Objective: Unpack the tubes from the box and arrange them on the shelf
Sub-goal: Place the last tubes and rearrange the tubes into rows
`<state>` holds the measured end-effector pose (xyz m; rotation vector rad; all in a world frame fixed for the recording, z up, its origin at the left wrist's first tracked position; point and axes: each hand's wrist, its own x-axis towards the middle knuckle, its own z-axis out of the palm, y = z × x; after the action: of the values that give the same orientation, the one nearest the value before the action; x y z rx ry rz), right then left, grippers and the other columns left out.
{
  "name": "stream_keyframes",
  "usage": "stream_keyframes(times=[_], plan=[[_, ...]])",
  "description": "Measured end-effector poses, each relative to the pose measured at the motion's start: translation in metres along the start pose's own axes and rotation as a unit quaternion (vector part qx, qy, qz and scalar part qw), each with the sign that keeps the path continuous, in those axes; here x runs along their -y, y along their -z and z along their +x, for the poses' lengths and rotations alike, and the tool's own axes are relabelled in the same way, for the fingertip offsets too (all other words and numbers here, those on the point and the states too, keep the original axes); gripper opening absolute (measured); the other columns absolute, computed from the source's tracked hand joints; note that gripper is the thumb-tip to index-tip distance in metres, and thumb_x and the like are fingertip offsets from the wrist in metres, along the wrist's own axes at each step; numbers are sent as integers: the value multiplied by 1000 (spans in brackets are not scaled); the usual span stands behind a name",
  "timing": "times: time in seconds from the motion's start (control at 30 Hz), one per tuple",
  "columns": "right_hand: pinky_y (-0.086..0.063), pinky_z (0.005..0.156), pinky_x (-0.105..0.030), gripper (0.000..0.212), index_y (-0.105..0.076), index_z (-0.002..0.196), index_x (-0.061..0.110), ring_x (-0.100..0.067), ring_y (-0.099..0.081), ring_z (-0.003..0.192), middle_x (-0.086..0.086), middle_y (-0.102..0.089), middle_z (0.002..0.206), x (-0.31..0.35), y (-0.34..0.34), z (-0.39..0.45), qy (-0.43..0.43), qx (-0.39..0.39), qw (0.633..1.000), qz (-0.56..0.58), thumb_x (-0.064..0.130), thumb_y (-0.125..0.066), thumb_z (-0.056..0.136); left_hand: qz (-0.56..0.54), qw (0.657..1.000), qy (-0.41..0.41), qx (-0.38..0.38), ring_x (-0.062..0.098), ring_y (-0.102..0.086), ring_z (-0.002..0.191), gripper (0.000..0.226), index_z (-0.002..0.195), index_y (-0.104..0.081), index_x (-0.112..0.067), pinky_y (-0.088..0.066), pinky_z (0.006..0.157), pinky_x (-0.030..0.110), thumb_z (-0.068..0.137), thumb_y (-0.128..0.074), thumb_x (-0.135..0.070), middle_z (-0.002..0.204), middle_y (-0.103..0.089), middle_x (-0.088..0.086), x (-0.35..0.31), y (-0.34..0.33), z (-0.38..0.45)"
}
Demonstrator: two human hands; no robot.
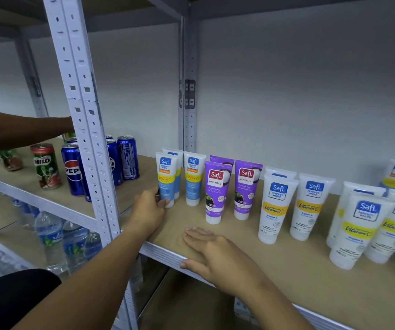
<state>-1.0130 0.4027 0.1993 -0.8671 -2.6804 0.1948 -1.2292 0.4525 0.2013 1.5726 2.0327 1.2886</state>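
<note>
Several Safi tubes stand cap-down in a row on the wooden shelf (287, 270). My left hand (147, 211) grips the lower part of the leftmost blue and white tube (166, 172), which stands upright at the row's left end. Right of it are another blue tube (193, 177), two purple tubes (216, 189), then white tubes with yellow bands (276, 206). My right hand (212, 254) lies flat, palm down, on the shelf's front edge, fingers apart, holding nothing. The box is out of view.
A white slotted upright post (84, 120) stands left of the tubes. Beyond it the neighbouring shelf holds Pepsi cans (72, 169) and a Milo can (46, 165); another person's arm (22, 131) reaches over them. Water bottles (51, 236) stand on the shelf below.
</note>
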Motion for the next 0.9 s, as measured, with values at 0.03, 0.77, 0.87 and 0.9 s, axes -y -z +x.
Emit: stream_keyframes(times=[0.03, 0.77, 0.87, 0.9], plan=[[-1, 106, -6, 62, -39, 147, 14, -10, -24, 146, 1, -34, 157, -1, 0, 0, 0, 0, 1000, -1, 48, -52, 96, -2, 1000, 2, -1, 21, -63, 114, 38, 130, -62, -16, -38, 89, 24, 92, -67, -15, 118, -71, 4, 0, 0, 1], [-9, 111, -11, 62, -39, 148, 16, -10, -25, 146, 2, -33, 157, -2, -3, -1, -6, -5, 1000, 2, 48, -52, 96, 7, 1000, 0, -11, 25, -64, 111, 34, 127, -62, -14, -44, 88, 28, 94, -64, -16, 119, -70, 7, 4, -4, -1], [-8, 112, -12, 64, -37, 149, 17, -9, -24, 146, 3, -32, 158, -3, -6, 0, -9, -4, 1000, -5, 49, -51, 96, 22, 1000, 0, -13, 25, -63, 113, 35, 128, -62, -14, -42, 88, 27, 94, -64, -18, 120, -69, 7, 5, -4, -1], [-8, 111, -11, 64, -37, 149, 17, -9, -23, 146, 3, -32, 158, -3, -7, 0, -12, -3, 1000, -6, 50, -51, 96, 26, 1000, -4, -14, 26, -62, 114, 36, 129, -61, -14, -43, 89, 27, 93, -64, -19, 120, -69, 7, 5, -3, -2]])
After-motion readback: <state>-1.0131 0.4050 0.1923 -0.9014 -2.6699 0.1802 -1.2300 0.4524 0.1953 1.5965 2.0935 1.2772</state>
